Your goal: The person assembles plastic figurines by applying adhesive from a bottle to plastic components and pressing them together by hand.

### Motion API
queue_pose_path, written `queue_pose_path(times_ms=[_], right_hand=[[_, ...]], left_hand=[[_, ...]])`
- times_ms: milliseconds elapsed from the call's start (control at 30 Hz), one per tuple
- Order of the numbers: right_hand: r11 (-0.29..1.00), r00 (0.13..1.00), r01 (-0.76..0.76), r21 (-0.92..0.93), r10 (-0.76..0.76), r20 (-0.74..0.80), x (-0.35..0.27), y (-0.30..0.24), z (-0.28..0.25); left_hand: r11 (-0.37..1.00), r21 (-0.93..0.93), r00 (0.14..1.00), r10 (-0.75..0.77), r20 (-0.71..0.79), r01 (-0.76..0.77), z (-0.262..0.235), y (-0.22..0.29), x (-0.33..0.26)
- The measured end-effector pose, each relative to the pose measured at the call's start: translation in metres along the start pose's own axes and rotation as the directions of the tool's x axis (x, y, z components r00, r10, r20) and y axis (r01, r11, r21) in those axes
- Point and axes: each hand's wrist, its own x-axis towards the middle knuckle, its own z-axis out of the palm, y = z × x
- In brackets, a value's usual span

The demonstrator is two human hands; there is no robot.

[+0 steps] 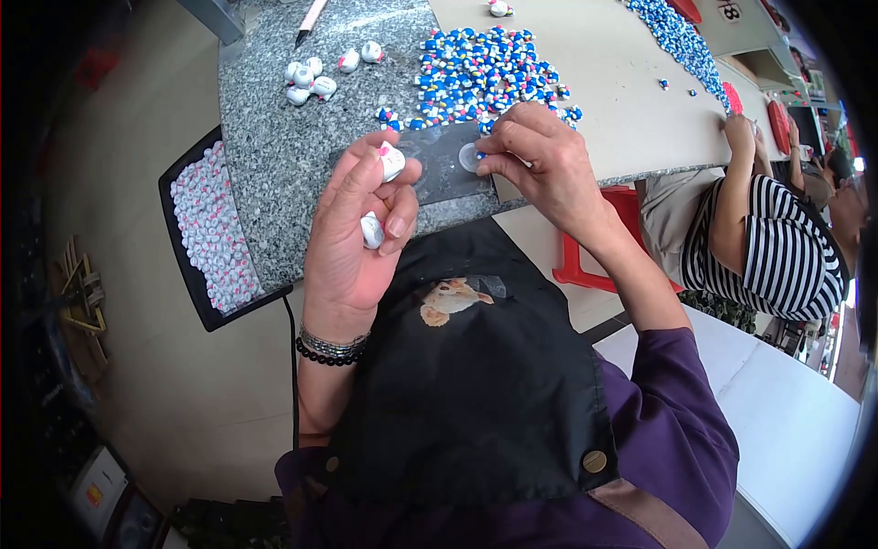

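Observation:
My left hand point(352, 215) is raised over the bench edge, its thumb and fingers closed round a small white figurine head point(391, 163) with a pink spot. A second white figurine head point(371, 231) sits lower in the same hand, between the curled fingers. To the right, my right hand point(540, 160) pinches a tiny blue piece point(482, 156) at its fingertips, its exact shape too small to make out. Right by these fingertips is a round translucent disc point(468, 158), over a dark grey mat point(430, 156). Beyond the mat spreads a pile of small blue-and-white figurine parts point(485, 78).
Several white heads point(311, 78) lie on the granite bench point(265, 137), near a pen-like tool point(311, 20). A black tray point(197, 238) of white-and-pink pieces is at left. At right, a co-worker in a striped shirt point(786, 242) sits beyond a red stool point(585, 261).

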Motion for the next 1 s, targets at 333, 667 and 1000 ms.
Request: queue_pose_path(times_ms=[333,667,1000], right_hand=[[0.994,0.995,-0.096,0.045,0.096,-0.002,0.003,-0.005,0.002],[0.433,0.844,-0.201,0.879,0.532,-0.069,-0.003,-0.036,0.017],[0.504,0.869,-0.110,0.857,0.468,-0.164,-0.002,-0.044,0.026]], left_hand=[[0.999,-0.004,0.999,0.039,0.019,-0.039,0.001,-0.012,0.000],[0.995,0.058,0.996,0.085,0.004,-0.085,0.013,-0.035,0.008],[0.986,0.046,0.987,0.158,0.033,-0.159,0.018,-0.042,0.011]])
